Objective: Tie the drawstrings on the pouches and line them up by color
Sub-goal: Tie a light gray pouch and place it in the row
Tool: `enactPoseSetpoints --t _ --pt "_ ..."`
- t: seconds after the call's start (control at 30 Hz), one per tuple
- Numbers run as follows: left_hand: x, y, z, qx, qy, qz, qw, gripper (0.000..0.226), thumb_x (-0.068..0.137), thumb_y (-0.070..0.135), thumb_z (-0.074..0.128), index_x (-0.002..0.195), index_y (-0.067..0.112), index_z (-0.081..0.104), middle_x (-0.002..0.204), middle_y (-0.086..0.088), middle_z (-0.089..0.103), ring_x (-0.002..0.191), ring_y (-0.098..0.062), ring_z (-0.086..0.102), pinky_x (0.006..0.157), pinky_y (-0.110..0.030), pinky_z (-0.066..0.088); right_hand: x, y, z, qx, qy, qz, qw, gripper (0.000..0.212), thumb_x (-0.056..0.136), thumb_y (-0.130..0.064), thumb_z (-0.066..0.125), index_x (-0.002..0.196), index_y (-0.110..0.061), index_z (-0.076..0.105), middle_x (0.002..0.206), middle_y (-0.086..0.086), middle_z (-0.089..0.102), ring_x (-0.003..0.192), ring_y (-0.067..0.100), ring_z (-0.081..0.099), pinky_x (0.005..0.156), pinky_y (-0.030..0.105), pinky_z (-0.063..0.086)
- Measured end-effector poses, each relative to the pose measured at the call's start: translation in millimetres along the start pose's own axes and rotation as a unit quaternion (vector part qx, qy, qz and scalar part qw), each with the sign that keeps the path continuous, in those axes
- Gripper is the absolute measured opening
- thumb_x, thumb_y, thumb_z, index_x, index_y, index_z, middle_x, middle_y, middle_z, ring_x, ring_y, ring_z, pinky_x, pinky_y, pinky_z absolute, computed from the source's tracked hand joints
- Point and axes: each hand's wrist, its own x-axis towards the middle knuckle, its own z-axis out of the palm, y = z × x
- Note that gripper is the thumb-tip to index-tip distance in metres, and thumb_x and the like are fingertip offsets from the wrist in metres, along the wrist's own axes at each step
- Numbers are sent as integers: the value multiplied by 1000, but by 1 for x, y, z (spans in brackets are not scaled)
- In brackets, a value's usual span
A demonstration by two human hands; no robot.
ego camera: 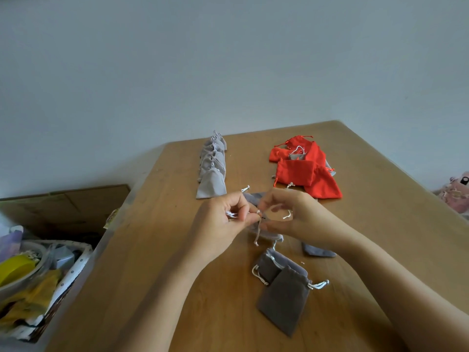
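Observation:
Over the middle of the wooden table point(157, 250), my left hand point(220, 222) and my right hand point(291, 214) meet above a grey pouch point(266, 233) and pinch its white drawstrings point(257, 233). The pouch is mostly hidden behind my fingers. A row of several tied grey pouches point(212, 163) runs away from me at the centre left. A loose heap of red pouches point(304, 168), with one small grey pouch point(297, 156) on top, lies at the back right. Two dark grey pouches point(281, 288) lie in front of my hands.
Another grey pouch point(318, 251) pokes out under my right forearm. Left of the table stand a cardboard box point(68, 207) and a basket point(68, 280) of cloth and a bowl. A pink soft toy point(455, 191) sits at the far right edge.

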Motion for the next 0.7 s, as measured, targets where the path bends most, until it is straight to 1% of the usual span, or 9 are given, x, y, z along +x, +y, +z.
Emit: enactPoseSetpoints --t 0.1,0.17,0.23,0.27,0.33,0.4,0.53,0.63,0.7 --pt "-1 2 5 40 33 53 997 42 81 10 74 59 25 41 81 13 71 79 -1 68 67 -15 53 0 -1 0 23 12 0 1000 16 78 -8 75 87 -14 64 85 2 67 79 13 62 80 30 53" --pt "-1 0 7 52 58 70 995 40 81 7 74 60 18 41 79 7 72 75 -3 68 65 -20 55 -1 -3 0 40 10 -3 999 15 78 -4 74 85 -11 62 82 8 66 76 19 62 75 33 54" --pt "0 -2 8 76 80 95 989 36 80 6 74 64 15 44 74 0 70 69 -9 67 61 -26 54 -2 -4 2 41 10 -13 999 14 79 -3 74 85 -8 62 80 10 65 74 22 61 72 33 53" --pt "0 -3 9 87 85 109 987 31 80 5 74 67 16 48 73 0 68 67 -10 66 60 -25 54 -2 -4 3 39 14 -15 999 14 79 -3 74 85 -8 62 79 10 65 73 21 60 71 33 53" --pt "0 -5 11 96 76 119 985 17 80 3 73 80 14 60 76 4 68 70 -6 66 63 -16 53 -2 -4 4 39 24 -12 999 14 79 -4 74 83 -10 63 78 8 65 72 20 60 71 33 52" --pt "1 -7 12 104 65 122 985 16 80 2 73 93 10 68 80 7 69 74 -2 66 67 -9 50 -2 -3 3 40 26 -7 999 15 78 -6 75 82 -14 63 78 7 66 72 19 61 71 34 52" --pt "1 -10 11 141 74 145 977 10 77 3 74 85 8 72 77 5 70 74 -2 63 67 -3 44 -3 -4 3 38 23 -7 999 12 80 -9 74 84 -15 66 79 5 67 73 18 62 72 35 53" --pt "1 -8 7 144 90 171 971 8 78 3 73 84 7 72 78 4 71 73 -3 63 68 -5 45 -2 -6 1 72 35 -4 997 4 86 -13 72 83 -11 69 76 0 68 69 8 60 68 26 50" --pt "1 -7 6 154 97 201 962 7 79 4 73 85 6 71 80 3 71 75 -5 63 69 -7 47 1 -6 -1 128 37 21 991 12 87 -16 68 82 -6 71 73 -5 67 69 3 59 67 17 45"
